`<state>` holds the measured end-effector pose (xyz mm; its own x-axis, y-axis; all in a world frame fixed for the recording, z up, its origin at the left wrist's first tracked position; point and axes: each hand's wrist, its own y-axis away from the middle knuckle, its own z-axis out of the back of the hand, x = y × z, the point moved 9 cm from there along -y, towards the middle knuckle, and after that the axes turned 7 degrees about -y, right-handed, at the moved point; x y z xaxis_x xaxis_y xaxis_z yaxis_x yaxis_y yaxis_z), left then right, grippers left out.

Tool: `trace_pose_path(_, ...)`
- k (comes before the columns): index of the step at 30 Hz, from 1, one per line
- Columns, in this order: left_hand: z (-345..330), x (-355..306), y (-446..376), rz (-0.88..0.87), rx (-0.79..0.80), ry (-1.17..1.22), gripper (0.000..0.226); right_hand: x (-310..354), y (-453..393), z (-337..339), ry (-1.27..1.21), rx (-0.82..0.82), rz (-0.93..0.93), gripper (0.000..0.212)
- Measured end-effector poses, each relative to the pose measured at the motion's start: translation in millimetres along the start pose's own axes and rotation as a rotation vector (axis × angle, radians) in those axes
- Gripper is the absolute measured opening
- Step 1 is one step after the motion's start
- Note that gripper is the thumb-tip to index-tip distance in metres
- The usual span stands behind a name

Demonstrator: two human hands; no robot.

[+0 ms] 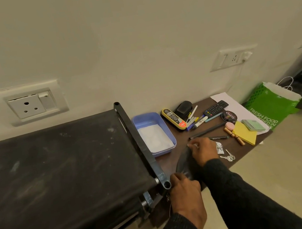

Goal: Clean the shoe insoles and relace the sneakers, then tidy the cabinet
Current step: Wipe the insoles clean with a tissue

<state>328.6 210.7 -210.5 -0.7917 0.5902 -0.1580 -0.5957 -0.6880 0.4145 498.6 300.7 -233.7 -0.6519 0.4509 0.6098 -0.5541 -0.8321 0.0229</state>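
Black insole [185, 164] flat on the brown table [247, 140], beside the blue tray [153, 133]. Left hand [185, 189] gripping its near end; right hand [202, 150] pinching its far tip with curled fingers.

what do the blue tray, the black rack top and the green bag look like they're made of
Blue tray: plastic, from its smooth, slightly translucent moulded rim. Black rack top: probably fabric stretched over a frame, matte, with pale dusty smears. Green bag: likely coated paper, crisp folds and printed lettering, though the look leaves thin plastic possible.
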Motion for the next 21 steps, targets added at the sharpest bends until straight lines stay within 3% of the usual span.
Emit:
trace_pose_path(7, 3, -4, 7, 0.038, -0.075, -0.034, 0.048, 18, 86, 3, 0.191, 0.444, 0.431, 0.014)
trace_pose_path(13, -2, -3, 7, 0.039, -0.090, -0.052, 0.051, 10, 43, 18, 0.110, 0.129, 0.240, 0.014)
trace_pose_path(18, -6, -7, 5, 0.029, -0.086, 0.007, 0.069, 8, 101, 3, 0.163, 0.418, 0.487, 0.017)
trace_pose_path(21, -8, -4, 2, 0.028, -0.072, 0.032, 0.061, 11, 50, 9, 0.116, 0.350, 0.403, 0.018)
